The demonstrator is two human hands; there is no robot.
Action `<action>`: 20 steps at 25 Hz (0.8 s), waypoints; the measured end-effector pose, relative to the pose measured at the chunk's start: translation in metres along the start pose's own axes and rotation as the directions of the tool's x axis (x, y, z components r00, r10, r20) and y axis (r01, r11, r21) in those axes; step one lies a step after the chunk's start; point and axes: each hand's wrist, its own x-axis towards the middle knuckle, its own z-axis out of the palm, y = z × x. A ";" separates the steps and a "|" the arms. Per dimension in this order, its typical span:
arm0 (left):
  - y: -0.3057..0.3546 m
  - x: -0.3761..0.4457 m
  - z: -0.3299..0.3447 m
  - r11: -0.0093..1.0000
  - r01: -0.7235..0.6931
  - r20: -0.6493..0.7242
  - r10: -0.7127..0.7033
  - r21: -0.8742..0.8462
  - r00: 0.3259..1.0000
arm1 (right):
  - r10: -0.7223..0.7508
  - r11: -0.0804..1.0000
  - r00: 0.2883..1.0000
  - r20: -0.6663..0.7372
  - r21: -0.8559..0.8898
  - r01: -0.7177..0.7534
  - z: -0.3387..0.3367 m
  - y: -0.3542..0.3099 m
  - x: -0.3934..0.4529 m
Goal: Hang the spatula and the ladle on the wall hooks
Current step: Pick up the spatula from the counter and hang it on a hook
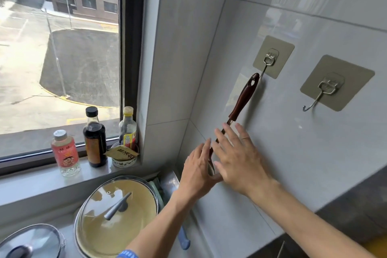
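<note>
A utensil with a dark brown handle point(244, 96) hangs by its end hole from the left wall hook point(270, 59) and slants down to the left against the tiles. Its metal lower end is mostly hidden behind my hands, so I cannot tell whether it is the spatula or the ladle. My left hand point(198, 170) is at that lower end with fingers spread, the thumb under the metal part. My right hand point(236, 156) lies flat and open over the shaft. The right wall hook point(326, 90) carries nothing.
A pan with a glass lid point(117, 216) stands below the hands, with a second lid point(31, 241) at the bottom left. Three bottles point(95, 138) and a small bowl point(123, 160) stand on the window sill. A blue-handled tool point(184, 239) lies beside the pan.
</note>
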 end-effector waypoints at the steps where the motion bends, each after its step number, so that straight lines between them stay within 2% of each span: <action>1: -0.001 -0.001 0.000 1.000 0.001 -0.001 -0.001 0.010 1.000 | -0.008 0.999 0.997 0.078 -0.049 0.012 0.007 0.005 -0.002; 3: -0.004 -0.010 -0.003 0.999 0.028 0.016 -0.029 0.045 0.999 | -0.002 0.996 0.990 0.141 -0.093 0.015 0.021 0.012 -0.009; 9: -0.026 -0.042 -0.020 0.994 0.075 0.031 -0.078 0.083 0.996 | 0.000 0.980 0.977 0.214 -0.193 0.042 0.035 -0.003 -0.013; 20: -0.054 -0.101 -0.045 0.981 0.064 0.085 -0.081 0.185 0.993 | 0.015 0.994 0.977 0.211 -0.107 0.008 0.059 -0.028 -0.019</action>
